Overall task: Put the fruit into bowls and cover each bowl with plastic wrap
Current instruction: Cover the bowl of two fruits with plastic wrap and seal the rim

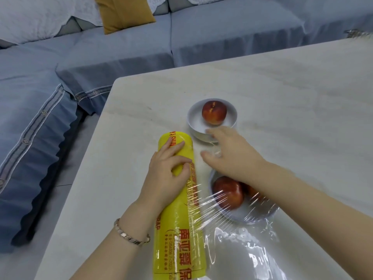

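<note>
A blue-grey sofa (121,49) with a mustard cushion (123,13) runs along the far and left sides of a pale marble-patterned desk (282,93). On the desk lies a long yellow roll of plastic wrap (177,229), printed with red characters, its length running from the near edge away toward the far bowl. A clear sheet of film (242,245) is pulled out from the roll to the right, stretched over the near bowl (260,216) and lying crumpled on the desk in front of it. That bowl holds two red peaches (229,191), partly hidden under the right forearm. Farther off, a white bowl (212,118) with one peach (214,112) stands uncovered. The left hand (167,174), a bracelet (131,235) on its wrist, presses down on the roll with fingers curled over it. The right hand (230,152) is spread open between the two bowls, fingertips at the far bowl's near rim, with film bunched under the palm.
</note>
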The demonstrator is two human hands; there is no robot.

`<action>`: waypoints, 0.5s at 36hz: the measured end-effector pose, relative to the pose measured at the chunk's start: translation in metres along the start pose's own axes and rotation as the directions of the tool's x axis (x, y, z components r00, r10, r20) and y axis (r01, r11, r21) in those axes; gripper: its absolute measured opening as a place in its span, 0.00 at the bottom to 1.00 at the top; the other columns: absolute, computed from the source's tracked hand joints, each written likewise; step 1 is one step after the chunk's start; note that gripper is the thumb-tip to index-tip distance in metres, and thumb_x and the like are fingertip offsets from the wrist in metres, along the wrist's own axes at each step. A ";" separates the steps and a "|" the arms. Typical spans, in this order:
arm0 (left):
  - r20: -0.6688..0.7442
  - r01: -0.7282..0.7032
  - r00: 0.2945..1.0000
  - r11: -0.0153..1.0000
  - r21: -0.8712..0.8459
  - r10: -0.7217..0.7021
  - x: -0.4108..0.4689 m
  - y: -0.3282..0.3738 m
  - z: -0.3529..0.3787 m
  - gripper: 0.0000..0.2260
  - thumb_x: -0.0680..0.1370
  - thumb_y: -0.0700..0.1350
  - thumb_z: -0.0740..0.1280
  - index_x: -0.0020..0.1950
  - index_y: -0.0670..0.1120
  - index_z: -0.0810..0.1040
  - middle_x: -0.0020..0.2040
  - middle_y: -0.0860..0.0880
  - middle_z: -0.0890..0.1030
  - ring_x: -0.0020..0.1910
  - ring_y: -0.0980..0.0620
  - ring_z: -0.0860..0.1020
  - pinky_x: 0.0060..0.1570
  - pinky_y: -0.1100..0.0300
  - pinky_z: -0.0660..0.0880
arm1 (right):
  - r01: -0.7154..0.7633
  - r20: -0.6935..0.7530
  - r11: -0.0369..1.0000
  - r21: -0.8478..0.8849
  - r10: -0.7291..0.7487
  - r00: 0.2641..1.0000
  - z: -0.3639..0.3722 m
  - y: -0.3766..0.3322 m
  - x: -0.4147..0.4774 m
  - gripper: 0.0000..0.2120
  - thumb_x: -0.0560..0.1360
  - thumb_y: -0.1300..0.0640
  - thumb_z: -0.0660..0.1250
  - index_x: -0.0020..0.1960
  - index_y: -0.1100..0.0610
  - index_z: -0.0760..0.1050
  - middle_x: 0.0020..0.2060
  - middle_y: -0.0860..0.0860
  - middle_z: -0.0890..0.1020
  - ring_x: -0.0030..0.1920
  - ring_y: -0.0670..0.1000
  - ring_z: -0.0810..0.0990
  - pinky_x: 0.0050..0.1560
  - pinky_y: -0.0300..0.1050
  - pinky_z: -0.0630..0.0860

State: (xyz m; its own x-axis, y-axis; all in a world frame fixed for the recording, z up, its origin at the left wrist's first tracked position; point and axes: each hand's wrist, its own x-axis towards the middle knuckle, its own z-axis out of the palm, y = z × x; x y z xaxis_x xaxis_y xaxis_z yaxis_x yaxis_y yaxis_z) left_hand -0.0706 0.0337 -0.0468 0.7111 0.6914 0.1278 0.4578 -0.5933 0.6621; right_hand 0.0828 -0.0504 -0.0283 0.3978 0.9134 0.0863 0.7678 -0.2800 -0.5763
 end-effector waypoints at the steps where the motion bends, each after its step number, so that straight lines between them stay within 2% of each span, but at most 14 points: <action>1: -0.020 0.016 1.000 0.999 -0.029 -0.016 -0.002 0.000 0.000 0.11 0.72 0.48 0.64 0.47 0.49 0.84 0.66 0.56 0.72 0.71 0.59 0.57 0.66 0.73 0.49 | 0.083 0.081 0.996 -0.016 -0.081 0.993 0.001 -0.005 -0.001 0.24 0.72 0.46 0.65 0.63 0.58 0.73 0.58 0.57 0.76 0.62 0.56 0.72 0.64 0.48 0.66; 3: -0.034 0.066 0.997 0.995 -0.079 -0.068 -0.007 0.000 0.000 0.07 0.75 0.43 0.67 0.50 0.49 0.82 0.65 0.58 0.68 0.74 0.56 0.57 0.63 0.79 0.48 | 0.149 0.253 0.986 -0.074 -0.126 0.959 0.003 -0.014 -0.005 0.19 0.72 0.44 0.64 0.57 0.55 0.78 0.55 0.54 0.78 0.60 0.54 0.74 0.63 0.48 0.67; 4: -0.034 0.100 0.994 0.990 -0.097 -0.103 -0.009 0.000 0.000 0.10 0.76 0.41 0.67 0.55 0.49 0.80 0.67 0.59 0.66 0.75 0.56 0.57 0.64 0.77 0.48 | 0.149 0.316 0.981 -0.122 -0.104 0.943 0.004 -0.017 -0.007 0.19 0.73 0.42 0.63 0.56 0.53 0.78 0.55 0.54 0.78 0.59 0.54 0.74 0.62 0.49 0.68; 6: -0.004 0.185 0.982 0.977 -0.103 -0.187 -0.012 0.001 0.000 0.20 0.78 0.43 0.65 0.69 0.51 0.69 0.74 0.58 0.59 0.76 0.56 0.53 0.69 0.68 0.49 | 0.141 0.351 0.974 -0.175 -0.072 0.934 0.006 -0.020 -0.007 0.21 0.73 0.39 0.61 0.55 0.54 0.77 0.54 0.54 0.78 0.58 0.54 0.74 0.60 0.51 0.69; 8: 0.058 0.267 0.963 0.960 -0.088 -0.263 -0.012 0.001 0.000 0.27 0.79 0.46 0.61 0.76 0.54 0.55 0.78 0.57 0.49 0.77 0.54 0.49 0.74 0.57 0.49 | 0.133 0.327 0.973 -0.191 -0.065 0.943 0.008 -0.021 -0.005 0.22 0.71 0.38 0.62 0.52 0.55 0.77 0.52 0.54 0.78 0.55 0.54 0.75 0.59 0.51 0.70; 10: 0.093 0.307 0.950 0.948 -0.084 -0.299 -0.011 0.003 0.000 0.28 0.80 0.47 0.59 0.76 0.56 0.49 0.78 0.58 0.44 0.77 0.54 0.49 0.73 0.54 0.51 | 0.137 0.325 0.974 -0.180 -0.073 0.943 0.012 -0.019 -0.003 0.20 0.69 0.37 0.63 0.43 0.54 0.77 0.50 0.53 0.78 0.53 0.54 0.76 0.57 0.51 0.70; 12: 0.092 0.310 0.948 0.949 -0.062 -0.303 -0.010 0.005 0.000 0.29 0.80 0.48 0.59 0.76 0.57 0.48 0.78 0.58 0.43 0.76 0.53 0.52 0.70 0.56 0.55 | 0.122 0.325 0.985 -0.124 -0.076 0.943 0.016 -0.016 0.000 0.16 0.67 0.39 0.65 0.32 0.51 0.72 0.48 0.52 0.79 0.51 0.52 0.77 0.56 0.49 0.70; 14: 0.088 0.297 0.952 0.954 -0.044 -0.292 -0.011 0.006 0.000 0.29 0.80 0.49 0.58 0.76 0.58 0.47 0.77 0.59 0.42 0.75 0.52 0.54 0.68 0.56 0.58 | 0.116 0.308 0.989 -0.089 -0.083 0.948 0.021 -0.014 0.001 0.19 0.65 0.41 0.66 0.25 0.51 0.65 0.39 0.50 0.78 0.42 0.50 0.76 0.50 0.46 0.68; 16: 0.086 0.288 0.955 0.957 -0.037 -0.284 -0.012 0.004 0.000 0.29 0.80 0.49 0.59 0.76 0.58 0.47 0.77 0.59 0.43 0.75 0.52 0.54 0.68 0.56 0.58 | 0.113 0.276 0.991 -0.073 -0.089 0.957 0.027 -0.015 0.000 0.19 0.60 0.40 0.60 0.24 0.53 0.60 0.30 0.49 0.73 0.32 0.47 0.71 0.49 0.43 0.64; 18: 0.080 0.284 0.956 0.958 -0.037 -0.281 -0.011 0.004 0.000 0.29 0.80 0.49 0.59 0.76 0.58 0.48 0.78 0.59 0.43 0.75 0.52 0.55 0.68 0.57 0.58 | 0.105 0.228 0.992 -0.064 -0.088 0.970 0.034 -0.016 -0.003 0.17 0.56 0.41 0.53 0.23 0.55 0.57 0.25 0.50 0.68 0.28 0.49 0.67 0.54 0.42 0.64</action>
State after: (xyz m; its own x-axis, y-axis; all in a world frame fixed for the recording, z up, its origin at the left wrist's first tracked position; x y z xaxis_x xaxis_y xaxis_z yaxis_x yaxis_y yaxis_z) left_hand -0.0769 0.0236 -0.0457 0.5944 0.7948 -0.1226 0.6208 -0.3566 0.6981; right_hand 0.0529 -0.0384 -0.0468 0.2033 0.9778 -0.0509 0.8360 -0.2004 -0.5108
